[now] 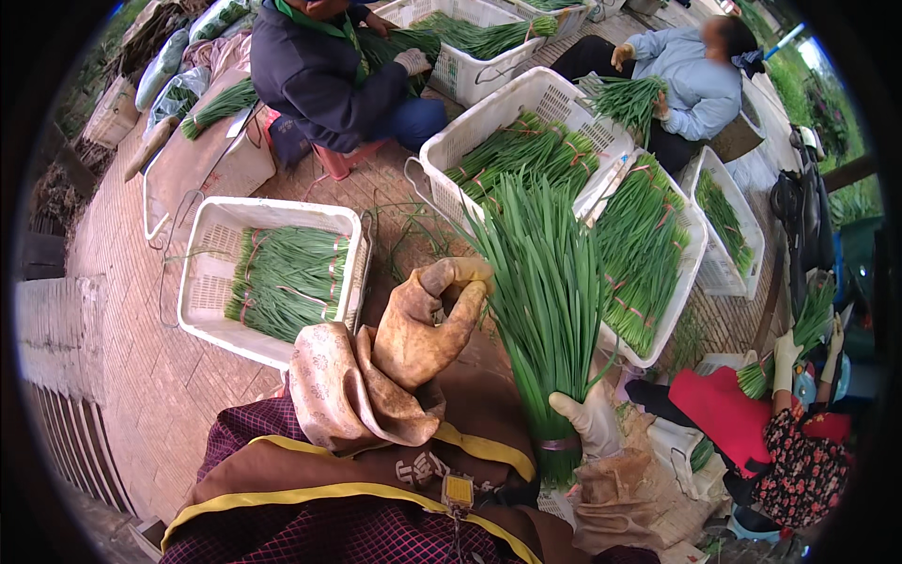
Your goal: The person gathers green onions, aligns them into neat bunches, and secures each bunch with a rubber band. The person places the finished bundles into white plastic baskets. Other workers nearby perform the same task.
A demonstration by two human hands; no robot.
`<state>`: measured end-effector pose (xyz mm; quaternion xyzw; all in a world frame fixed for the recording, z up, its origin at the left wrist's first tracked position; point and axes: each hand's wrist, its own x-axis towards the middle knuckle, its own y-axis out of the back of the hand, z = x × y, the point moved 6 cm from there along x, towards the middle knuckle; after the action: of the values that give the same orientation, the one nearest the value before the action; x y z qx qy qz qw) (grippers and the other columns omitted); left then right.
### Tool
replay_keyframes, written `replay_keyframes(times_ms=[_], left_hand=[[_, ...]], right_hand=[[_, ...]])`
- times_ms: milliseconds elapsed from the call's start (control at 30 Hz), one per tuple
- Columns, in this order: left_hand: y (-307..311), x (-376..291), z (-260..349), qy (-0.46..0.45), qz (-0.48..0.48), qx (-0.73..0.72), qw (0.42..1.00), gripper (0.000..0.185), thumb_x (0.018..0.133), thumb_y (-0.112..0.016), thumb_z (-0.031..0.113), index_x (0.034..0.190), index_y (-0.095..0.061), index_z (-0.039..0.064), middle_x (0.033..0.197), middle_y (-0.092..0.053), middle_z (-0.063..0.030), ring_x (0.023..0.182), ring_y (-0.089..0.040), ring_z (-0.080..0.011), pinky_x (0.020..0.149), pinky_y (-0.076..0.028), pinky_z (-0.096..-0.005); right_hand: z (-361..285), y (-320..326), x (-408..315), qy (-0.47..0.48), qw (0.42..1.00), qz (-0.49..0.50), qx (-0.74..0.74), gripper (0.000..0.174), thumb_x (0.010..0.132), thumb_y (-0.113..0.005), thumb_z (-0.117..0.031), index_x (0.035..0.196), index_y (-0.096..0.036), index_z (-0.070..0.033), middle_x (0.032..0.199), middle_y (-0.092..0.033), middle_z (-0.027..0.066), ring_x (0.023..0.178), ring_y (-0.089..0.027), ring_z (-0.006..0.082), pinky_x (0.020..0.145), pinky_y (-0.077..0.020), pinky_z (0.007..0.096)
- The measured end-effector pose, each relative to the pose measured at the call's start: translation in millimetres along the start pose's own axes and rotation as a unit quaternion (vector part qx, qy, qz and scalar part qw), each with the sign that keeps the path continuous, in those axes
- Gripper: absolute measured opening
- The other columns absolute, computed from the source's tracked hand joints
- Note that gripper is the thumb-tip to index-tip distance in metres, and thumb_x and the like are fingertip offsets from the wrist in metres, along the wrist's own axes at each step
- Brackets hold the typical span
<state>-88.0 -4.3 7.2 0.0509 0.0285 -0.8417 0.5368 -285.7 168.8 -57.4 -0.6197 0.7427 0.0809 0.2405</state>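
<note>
In a pale, thin glove, my right hand (pixel 592 419) grips a bunch of garlic chives (pixel 546 282) low down, near a band (pixel 558 444) around its stems. The long flat leaves stand up and fan out away from me. My left hand (pixel 433 317), in a brown-stained glove with a loose patterned cuff (pixel 328 388), is at the left edge of the leaves. Its thumb and forefinger meet in a pinch; whether a leaf is caught between them cannot be made out. A brown apron (pixel 338 472) with yellow trim covers my lap.
Ahead left stands a white plastic crate (pixel 271 204) of tied bunches. Larger crates (pixel 433 155) (pixel 697 247) of bunches stand ahead and right. Co-workers (pixel 331 84) (pixel 694 77) handle chives across from me; another person (pixel 796 451) sits at right. Loose leaves (pixel 416 233) litter the paving.
</note>
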Motion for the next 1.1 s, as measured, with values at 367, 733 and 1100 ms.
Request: replay_keyframes(times_ms=[367, 733, 1100], left_hand=[[-8, -14, -51, 0.008, -0.047, 0.143, 0.989, 0.025, 0.091, -0.069, 0.017, 0.112, -0.067, 0.004, 0.1, -0.069, -0.0133, 0.092, -0.066, -0.0245, 0.083, -0.051, -0.0342], [-27, -21, -75, 0.153, -0.111, 0.118, 0.975, 0.039, 0.086, -0.081, 0.022, 0.116, -0.063, 0.004, 0.072, -0.057, 0.0014, 0.065, -0.052, -0.0082, 0.057, -0.042, -0.0262], [-35, -21, -82, 0.092, -0.101, 0.075, 0.988, 0.017, 0.088, -0.076, 0.018, 0.094, -0.069, 0.004, 0.072, -0.065, 0.0007, 0.065, -0.057, -0.008, 0.061, -0.046, -0.0265]], right_hand=[[-8, -20, -5, 0.01, 0.997, 0.016, -0.07, 0.076, 0.084, -0.081, -0.026, 0.143, -0.041, 0.002, 0.126, -0.063, 0.0124, 0.11, -0.061, 0.0219, 0.098, -0.0474, 0.0361], [-2, -12, -7, 0.023, 0.994, -0.001, -0.104, 0.077, 0.085, -0.08, -0.026, 0.146, -0.039, 0.0, 0.131, -0.06, 0.0132, 0.116, -0.058, 0.0239, 0.104, -0.043, 0.0378], [-2, -5, -7, 0.023, 0.987, -0.003, -0.159, 0.075, 0.085, -0.079, -0.027, 0.145, -0.041, 0.0, 0.128, -0.062, 0.0125, 0.113, -0.059, 0.023, 0.102, -0.0445, 0.0367]])
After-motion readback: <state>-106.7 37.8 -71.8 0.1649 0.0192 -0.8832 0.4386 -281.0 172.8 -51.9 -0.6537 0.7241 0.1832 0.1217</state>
